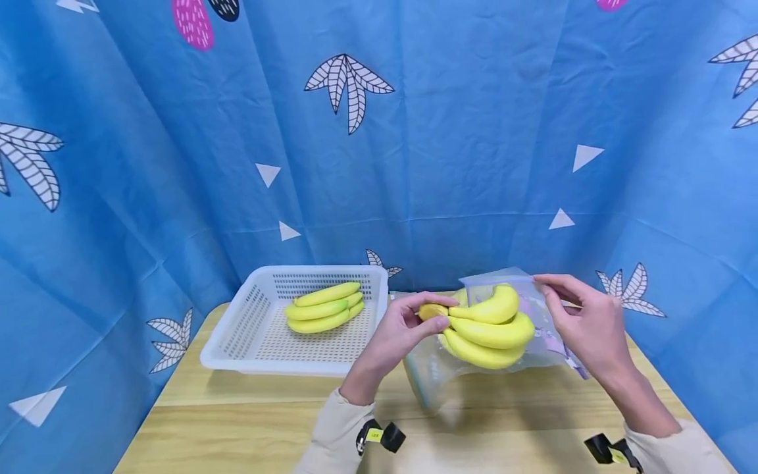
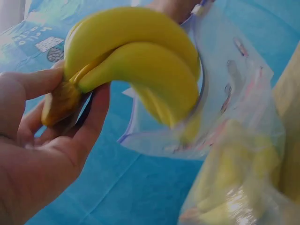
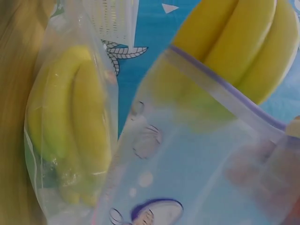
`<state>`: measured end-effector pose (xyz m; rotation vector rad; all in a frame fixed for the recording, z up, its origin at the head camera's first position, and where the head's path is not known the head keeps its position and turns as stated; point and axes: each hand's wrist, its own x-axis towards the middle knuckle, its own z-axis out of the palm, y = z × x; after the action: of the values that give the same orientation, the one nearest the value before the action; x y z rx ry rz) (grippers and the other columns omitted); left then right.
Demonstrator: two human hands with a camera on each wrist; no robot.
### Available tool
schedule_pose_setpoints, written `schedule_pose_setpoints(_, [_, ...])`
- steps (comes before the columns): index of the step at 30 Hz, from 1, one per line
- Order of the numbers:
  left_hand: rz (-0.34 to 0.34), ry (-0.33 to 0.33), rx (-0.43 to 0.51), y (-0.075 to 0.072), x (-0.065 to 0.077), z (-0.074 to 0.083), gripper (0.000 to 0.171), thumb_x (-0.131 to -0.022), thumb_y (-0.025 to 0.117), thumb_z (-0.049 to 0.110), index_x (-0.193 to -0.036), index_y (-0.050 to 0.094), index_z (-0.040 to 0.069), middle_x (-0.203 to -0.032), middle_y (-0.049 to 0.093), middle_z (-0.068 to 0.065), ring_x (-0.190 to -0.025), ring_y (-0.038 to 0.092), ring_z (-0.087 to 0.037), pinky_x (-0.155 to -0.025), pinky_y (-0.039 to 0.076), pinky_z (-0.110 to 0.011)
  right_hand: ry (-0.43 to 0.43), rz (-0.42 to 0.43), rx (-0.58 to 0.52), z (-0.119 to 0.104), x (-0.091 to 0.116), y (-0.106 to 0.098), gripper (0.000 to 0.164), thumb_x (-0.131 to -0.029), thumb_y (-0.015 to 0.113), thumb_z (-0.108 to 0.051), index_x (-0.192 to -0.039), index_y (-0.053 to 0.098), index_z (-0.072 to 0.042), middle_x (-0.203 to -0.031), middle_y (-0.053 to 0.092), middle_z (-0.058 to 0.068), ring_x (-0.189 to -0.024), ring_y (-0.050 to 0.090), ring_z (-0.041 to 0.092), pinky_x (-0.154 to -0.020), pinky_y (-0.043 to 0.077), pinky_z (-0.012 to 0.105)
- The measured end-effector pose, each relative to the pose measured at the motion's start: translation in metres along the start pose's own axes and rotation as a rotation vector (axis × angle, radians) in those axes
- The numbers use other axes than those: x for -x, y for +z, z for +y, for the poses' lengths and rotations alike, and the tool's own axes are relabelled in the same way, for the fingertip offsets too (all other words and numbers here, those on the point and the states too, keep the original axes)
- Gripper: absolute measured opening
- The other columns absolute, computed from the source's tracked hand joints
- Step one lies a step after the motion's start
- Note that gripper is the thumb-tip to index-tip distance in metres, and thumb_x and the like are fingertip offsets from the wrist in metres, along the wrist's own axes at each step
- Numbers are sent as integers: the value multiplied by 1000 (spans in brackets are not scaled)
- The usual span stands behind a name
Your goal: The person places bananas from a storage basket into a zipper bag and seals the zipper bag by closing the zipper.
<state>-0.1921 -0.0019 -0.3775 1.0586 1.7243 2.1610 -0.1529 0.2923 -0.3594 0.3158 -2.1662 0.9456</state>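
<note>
My left hand (image 1: 393, 336) grips a bunch of yellow bananas (image 1: 491, 334) by its brownish stem, thumb on one side and fingers on the other. At its rim, a clear zip bag (image 3: 187, 154) with a purple seal and printed pictures is pinched by my right hand (image 1: 592, 322). The tips of the held bananas reach into the bag's mouth, as the right wrist view shows; their upper part stays outside. Below them on the table lies a second clear bag (image 2: 234, 173) with another banana bunch (image 3: 77, 117) inside.
A white perforated plastic basket (image 1: 231, 359) stands on the left of the wooden table (image 1: 237, 421), holding a bunch of bananas (image 1: 322, 309). A blue patterned curtain (image 1: 450, 145) closes off the back and both sides.
</note>
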Motion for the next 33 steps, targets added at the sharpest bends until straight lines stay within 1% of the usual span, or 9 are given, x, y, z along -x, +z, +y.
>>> schedule_pose_setpoints(1, [34,-15,18,3,0,-2,35,-98,67,3,-131,62,-8,-125,66,-18,-96,68,-13,-83,59,-26,-10,-1,1,0,0,0,22,-93,71,0,-112,78,-9,-104,77,9,-92,72,1,-75,48,5])
schedule_pose_setpoints(6, [237,-160,238,20,-2,-10,32,-100,65,6,-128,61,-9,-110,73,-7,-96,68,-13,-82,58,-24,-39,13,0,1,0,3,25,-90,72,5,-110,79,-8,-101,78,9,-93,65,-13,-73,48,4])
schedule_pose_setpoints(10, [293,-203,324,31,-3,-13,27,-108,52,12,-126,55,-8,-109,67,-5,-99,65,-12,-86,56,-23,-59,15,14,0,0,6,23,-90,72,4,-109,79,-8,-101,78,9,-91,65,-13,-72,48,4])
schedule_pose_setpoints(15, [264,-121,113,44,-6,-12,27,-113,36,18,-122,47,-5,-109,56,-6,-100,59,-13,-90,53,-23,-68,14,15,-2,0,9,24,-89,72,6,-107,79,-7,-101,78,9,-92,64,-14,-71,48,4])
schedule_pose_setpoints(18, [266,-70,-9,51,-8,-13,24,-113,34,18,-115,44,-4,-106,53,-6,-99,56,-13,-91,48,-22,-69,3,1,-4,1,11,26,-88,72,10,-107,79,-6,-101,78,10,-94,60,-20,-71,48,4])
schedule_pose_setpoints(21, [230,-35,-61,57,-8,-16,21,-112,35,17,-111,42,-3,-103,49,-5,-97,50,-12,-89,43,-21,-67,-10,-14,-6,4,13,27,-88,71,11,-108,79,-6,-100,78,10,-94,59,-21,-72,48,4])
schedule_pose_setpoints(25, [128,-18,-120,61,-3,-22,19,-111,42,16,-115,44,-2,-99,46,-4,-93,50,-8,-83,45,-20,-62,-20,-27,-7,6,14,28,-89,70,11,-109,79,-6,-100,78,10,-94,60,-19,-72,49,4])
schedule_pose_setpoints(29, [66,7,-233,62,1,-29,19,-106,57,15,-119,54,2,-102,54,-4,-93,55,-6,-81,52,-21,-65,-41,-43,-4,9,17,28,-88,71,12,-109,78,-5,-104,77,11,-95,62,-18,-72,51,7])
schedule_pose_setpoints(33, [35,155,-472,61,3,-36,24,-94,74,11,-115,65,6,-105,63,-4,-97,56,-7,-83,53,-21,-94,-39,-54,-2,15,20,31,-86,72,14,-110,78,-5,-103,77,11,-95,63,-15,-72,52,8])
